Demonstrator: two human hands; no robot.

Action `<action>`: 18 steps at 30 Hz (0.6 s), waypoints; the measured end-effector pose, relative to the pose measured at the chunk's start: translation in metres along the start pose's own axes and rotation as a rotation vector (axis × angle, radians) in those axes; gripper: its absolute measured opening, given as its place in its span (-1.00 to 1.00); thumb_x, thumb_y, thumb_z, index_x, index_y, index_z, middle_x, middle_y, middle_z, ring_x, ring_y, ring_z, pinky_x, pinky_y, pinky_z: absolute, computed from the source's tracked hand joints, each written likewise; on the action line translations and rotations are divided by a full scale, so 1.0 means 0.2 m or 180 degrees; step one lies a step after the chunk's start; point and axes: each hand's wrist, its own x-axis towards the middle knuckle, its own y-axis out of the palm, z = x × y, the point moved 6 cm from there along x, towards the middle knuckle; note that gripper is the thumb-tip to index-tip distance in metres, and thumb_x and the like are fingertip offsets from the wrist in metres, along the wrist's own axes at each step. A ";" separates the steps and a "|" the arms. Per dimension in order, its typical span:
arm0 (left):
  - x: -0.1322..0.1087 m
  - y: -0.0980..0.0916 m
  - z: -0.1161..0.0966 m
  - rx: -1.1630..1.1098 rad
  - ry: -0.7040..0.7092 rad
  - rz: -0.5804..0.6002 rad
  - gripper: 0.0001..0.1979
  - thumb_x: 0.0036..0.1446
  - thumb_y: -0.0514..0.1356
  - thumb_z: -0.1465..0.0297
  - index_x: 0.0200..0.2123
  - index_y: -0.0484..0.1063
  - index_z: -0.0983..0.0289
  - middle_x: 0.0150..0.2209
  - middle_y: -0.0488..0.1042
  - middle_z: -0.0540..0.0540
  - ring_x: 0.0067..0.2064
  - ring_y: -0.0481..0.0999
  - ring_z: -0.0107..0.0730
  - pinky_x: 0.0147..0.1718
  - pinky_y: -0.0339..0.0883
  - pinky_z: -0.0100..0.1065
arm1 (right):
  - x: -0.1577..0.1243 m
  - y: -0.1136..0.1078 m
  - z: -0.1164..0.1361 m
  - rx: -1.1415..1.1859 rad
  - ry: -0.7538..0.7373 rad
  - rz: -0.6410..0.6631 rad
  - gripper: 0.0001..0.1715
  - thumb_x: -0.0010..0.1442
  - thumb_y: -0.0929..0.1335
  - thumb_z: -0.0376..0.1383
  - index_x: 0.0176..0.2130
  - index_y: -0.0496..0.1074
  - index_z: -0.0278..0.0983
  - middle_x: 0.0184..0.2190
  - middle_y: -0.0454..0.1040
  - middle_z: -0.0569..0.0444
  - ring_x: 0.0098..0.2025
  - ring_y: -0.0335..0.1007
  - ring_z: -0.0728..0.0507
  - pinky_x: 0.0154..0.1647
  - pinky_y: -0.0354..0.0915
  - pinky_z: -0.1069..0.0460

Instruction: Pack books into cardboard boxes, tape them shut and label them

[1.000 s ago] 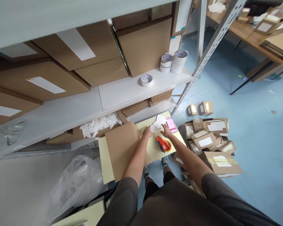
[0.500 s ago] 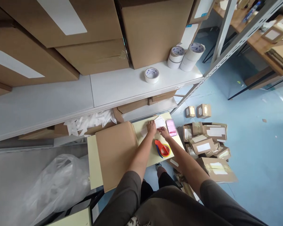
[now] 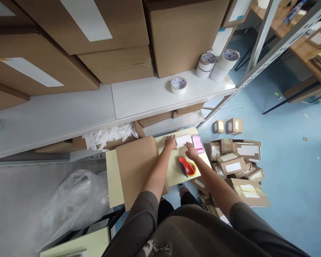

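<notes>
Sheet [image 3: 183, 140] being steadied, grip released.
I am pressing my left hand [image 3: 170, 142] and right hand [image 3: 192, 151] flat, grasping nothing, evenly at the sheet's edges on the yellow board [image 3: 173, 175], beside the carton [image 3: 137, 171] and tape dispenser [image 3: 187, 167].

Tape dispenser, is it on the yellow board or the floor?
The board: the tape dispenser lies on its side on the yellow board, just below the right hand.

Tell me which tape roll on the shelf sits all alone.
The roll farthest left. The others form one stack and another stack, close together beside it.
</notes>
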 end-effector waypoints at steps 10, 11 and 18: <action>-0.07 -0.04 0.01 -0.0126 -0.0017 0.0191 0.00 -0.18 0.59 0.22 0.33 0.30 0.17 0.36 0.37 0.39 0.39 0.34 0.22 0.22 0.33 -0.01 | 0.02 -0.06 0.03 -0.0080 0.0327 0.0265 -0.16 0.27 0.27 -0.47 0.49 0.22 -0.42 0.54 0.18 -0.21 0.58 0.03 -0.31 0.51 0.17 -0.13; -0.08 -0.06 0.00 -0.0209 -0.0016 0.0170 0.05 -0.19 0.59 0.17 0.35 0.27 0.17 0.34 0.40 0.38 0.37 0.38 0.20 0.22 0.33 -0.02 | 0.02 -0.06 0.02 -0.0077 0.0352 0.0267 -0.15 0.27 0.27 -0.47 0.50 0.20 -0.43 0.53 0.20 -0.23 0.57 0.06 -0.31 0.49 0.20 -0.13; -0.19 -0.21 0.04 -0.0688 -0.0086 0.0019 -0.05 -0.07 0.55 0.02 0.35 0.38 0.16 0.35 0.49 0.25 0.28 0.52 -0.01 0.10 0.39 -0.30 | 0.05 -0.07 0.01 0.0057 0.0493 0.0468 -0.10 0.26 0.29 -0.46 0.53 0.15 -0.40 0.51 0.21 -0.27 0.54 0.12 -0.33 0.43 0.27 -0.14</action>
